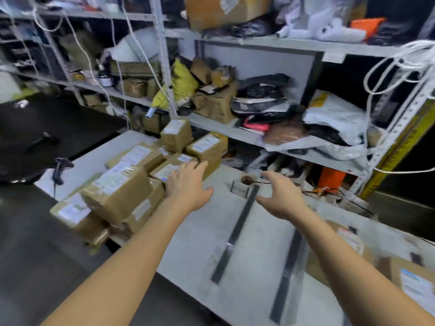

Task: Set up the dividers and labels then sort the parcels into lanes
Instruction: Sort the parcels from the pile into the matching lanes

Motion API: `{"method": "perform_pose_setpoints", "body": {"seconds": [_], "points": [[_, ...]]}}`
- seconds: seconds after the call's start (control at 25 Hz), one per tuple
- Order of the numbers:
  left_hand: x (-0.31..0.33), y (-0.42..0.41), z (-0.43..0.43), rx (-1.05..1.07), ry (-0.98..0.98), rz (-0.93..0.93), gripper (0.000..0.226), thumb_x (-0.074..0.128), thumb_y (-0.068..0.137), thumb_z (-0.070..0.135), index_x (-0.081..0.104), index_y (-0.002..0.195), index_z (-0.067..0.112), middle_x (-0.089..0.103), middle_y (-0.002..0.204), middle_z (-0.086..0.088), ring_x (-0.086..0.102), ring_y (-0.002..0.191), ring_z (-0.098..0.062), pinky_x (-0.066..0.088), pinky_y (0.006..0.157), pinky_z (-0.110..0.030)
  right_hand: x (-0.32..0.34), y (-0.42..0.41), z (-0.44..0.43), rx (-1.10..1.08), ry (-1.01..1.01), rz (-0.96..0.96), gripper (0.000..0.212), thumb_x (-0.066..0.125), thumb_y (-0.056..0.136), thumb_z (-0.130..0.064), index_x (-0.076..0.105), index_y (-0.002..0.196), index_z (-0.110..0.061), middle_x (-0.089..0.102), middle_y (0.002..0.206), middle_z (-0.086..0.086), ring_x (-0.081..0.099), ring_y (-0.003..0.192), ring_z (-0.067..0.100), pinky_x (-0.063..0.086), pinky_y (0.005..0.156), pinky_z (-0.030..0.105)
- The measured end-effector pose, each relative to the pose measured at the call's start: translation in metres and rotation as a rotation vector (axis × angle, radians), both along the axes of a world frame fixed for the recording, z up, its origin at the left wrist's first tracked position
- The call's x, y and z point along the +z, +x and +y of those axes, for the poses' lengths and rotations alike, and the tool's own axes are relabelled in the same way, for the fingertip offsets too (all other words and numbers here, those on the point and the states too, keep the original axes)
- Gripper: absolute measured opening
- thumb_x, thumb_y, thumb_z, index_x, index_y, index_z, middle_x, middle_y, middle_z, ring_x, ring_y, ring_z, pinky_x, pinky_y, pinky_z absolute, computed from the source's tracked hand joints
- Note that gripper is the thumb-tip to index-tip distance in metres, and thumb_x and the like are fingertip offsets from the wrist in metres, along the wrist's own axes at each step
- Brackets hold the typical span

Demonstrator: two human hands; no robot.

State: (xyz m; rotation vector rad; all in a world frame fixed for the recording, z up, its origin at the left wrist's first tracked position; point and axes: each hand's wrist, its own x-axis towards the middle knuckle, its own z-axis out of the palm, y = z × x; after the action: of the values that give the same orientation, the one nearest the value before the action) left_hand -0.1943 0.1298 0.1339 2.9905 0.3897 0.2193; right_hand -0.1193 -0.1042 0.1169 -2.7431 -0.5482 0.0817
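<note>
The fingers (193, 167) of the left hand (186, 184) are spread wide and flat, holding nothing; their tips reach over the near edge of a small brown parcel (169, 169) with a white label, though the blur hides whether they touch it. Left of those fingers sits the heap of parcels (117, 191), brown boxes with white labels stacked unevenly on the left part of the grey table (193, 243); further left, at the table's edge, stands a black handheld scanner (58, 169). Beyond the fingertips, two more boxes (207, 147) rest against the shelf rack (259, 137), which is crowded with bags and cartons.

Between the two hands a dark divider strip (235, 231) lies flat on the table, running from near the far edge toward the person. At its far end, just beside it, stands a small clear label holder (239, 189).

The right hand (282, 198) hovers above the table with fingers (270, 176) curved and wide apart, empty. Below and right of it a second divider strip (288, 276) lies roughly parallel to the first. Right of that strip, more labelled parcels (400, 274) lie on the table, partly hidden by the right forearm.
</note>
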Motion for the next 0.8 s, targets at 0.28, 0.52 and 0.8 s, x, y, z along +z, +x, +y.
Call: {"method": "perform_pose_setpoints", "body": {"seconds": [0.28, 0.52, 0.8], "points": [[0.007, -0.002, 0.138, 0.077, -0.036, -0.002, 0.072, 0.059, 0.093, 0.051, 0.032, 0.157, 0.032, 0.040, 0.157, 0.004, 0.034, 0.146, -0.020, 0.035, 0.111, -0.042, -0.005, 0.011, 0.148, 0.100, 0.052, 0.040, 0.074, 0.069, 0.085, -0.044, 0.040, 0.151, -0.027, 0.043, 0.157, -0.003, 0.044, 0.141, 0.022, 0.043, 0.110, 0.044], [0.005, 0.006, 0.239, 0.206, -0.136, 0.058, 0.074, 0.059, 0.091, 0.057, 0.032, 0.156, 0.038, 0.043, 0.155, 0.007, 0.047, 0.136, -0.023, 0.044, 0.105, -0.043, -0.019, 0.036, 0.248, 0.147, 0.260, 0.158, 0.072, 0.073, 0.088, -0.040, 0.040, 0.152, -0.030, 0.049, 0.151, -0.004, 0.049, 0.135, 0.019, 0.046, 0.094, 0.031], [-0.032, 0.008, 0.309, 0.205, -0.514, 0.256, 0.073, 0.066, 0.073, 0.075, 0.049, 0.140, 0.050, 0.062, 0.132, 0.015, 0.061, 0.117, -0.015, 0.056, 0.095, -0.041, -0.043, 0.020, 0.319, 0.105, 0.418, 0.352, 0.070, 0.075, 0.086, -0.046, 0.047, 0.148, -0.030, 0.055, 0.146, -0.004, 0.061, 0.120, 0.015, 0.053, 0.099, 0.039]]}}
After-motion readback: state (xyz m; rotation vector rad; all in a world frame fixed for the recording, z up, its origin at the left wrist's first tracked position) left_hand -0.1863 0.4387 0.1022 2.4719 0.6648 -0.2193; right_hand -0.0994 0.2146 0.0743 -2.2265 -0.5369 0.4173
